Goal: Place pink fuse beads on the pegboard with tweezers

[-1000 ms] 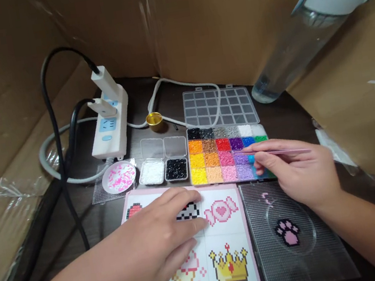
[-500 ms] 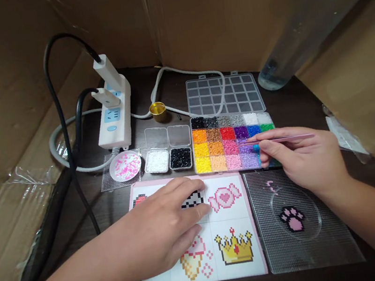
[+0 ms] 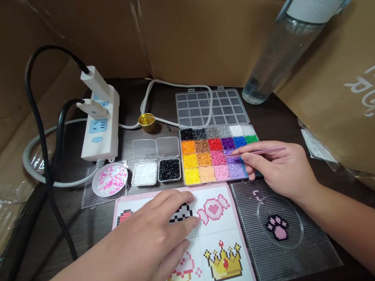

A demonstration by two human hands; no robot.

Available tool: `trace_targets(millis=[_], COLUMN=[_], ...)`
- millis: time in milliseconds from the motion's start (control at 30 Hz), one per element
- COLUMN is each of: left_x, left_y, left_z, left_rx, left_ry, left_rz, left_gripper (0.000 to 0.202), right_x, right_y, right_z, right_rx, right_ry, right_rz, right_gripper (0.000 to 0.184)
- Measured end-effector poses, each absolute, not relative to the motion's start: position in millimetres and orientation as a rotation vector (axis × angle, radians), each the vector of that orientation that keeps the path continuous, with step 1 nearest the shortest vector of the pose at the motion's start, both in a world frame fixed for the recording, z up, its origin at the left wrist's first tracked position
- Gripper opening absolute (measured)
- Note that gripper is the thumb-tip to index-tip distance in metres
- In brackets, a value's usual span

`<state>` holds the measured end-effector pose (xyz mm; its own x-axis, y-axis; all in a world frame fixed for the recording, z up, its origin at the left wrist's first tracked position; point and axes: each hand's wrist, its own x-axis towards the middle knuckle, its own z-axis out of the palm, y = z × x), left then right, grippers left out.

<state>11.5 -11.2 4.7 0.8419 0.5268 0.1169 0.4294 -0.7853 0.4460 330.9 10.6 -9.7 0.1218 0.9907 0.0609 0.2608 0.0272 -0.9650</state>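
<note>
My left hand (image 3: 152, 234) lies with fingers stretched over the pattern sheet (image 3: 222, 226), partly hiding its pixel pictures; a pink candy and a gold crown show. In my right hand (image 3: 281, 170) is a thin pair of pink tweezers (image 3: 269, 150). Their tip is over the pink and purple compartments of the divided bead box (image 3: 212, 183); whether it grips a bead is too small to tell. Below that hand is a clear pegboard (image 3: 264, 266). It bears a black-and-pink paw made of beads (image 3: 279, 228) and a short curved line of pink beads (image 3: 256, 197).
Left of the bead box stand small boxes of white beads (image 3: 144, 173) and black beads (image 3: 169, 169). Beyond them are a white dish (image 3: 95, 186) of pink beads, a gold cup (image 3: 147, 122) and a power strip (image 3: 99, 134). A tall bottle (image 3: 274, 58) stands back right; cardboard walls (image 3: 191, 30) surround the table.
The whole view has shifted, so things sit further left and lower and more of the bottle shows. Both hands keep nearly the same places over the sheet and bead box.
</note>
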Motion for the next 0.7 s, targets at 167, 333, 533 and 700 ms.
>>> trace_targets(millis=[167,333,533,700], left_x=[11.8,11.9,14.1,14.1], left_y=[-10.6,-10.4,-10.1,-9.7], left_z=[2.7,2.1,4.8,4.9], left_rx=[2.592,2.593,2.626,2.628], left_ry=[0.708,0.709,0.701,0.702], left_rz=[0.348,0.342,0.341,0.350], left_gripper=[0.033,0.033,0.033,0.034], right_x=[330.0,329.7,328.0,328.7], right_y=[11.4,11.9,11.9,11.9], right_z=[-10.8,-11.5,-12.1,-11.3], right_rx=[-1.433,-1.444,-1.438,-1.454], right_ry=[-1.325,-1.337,-1.321,-1.334], right_rz=[0.943,0.955,0.942,0.944], right_gripper=[0.014,0.015,0.015,0.015])
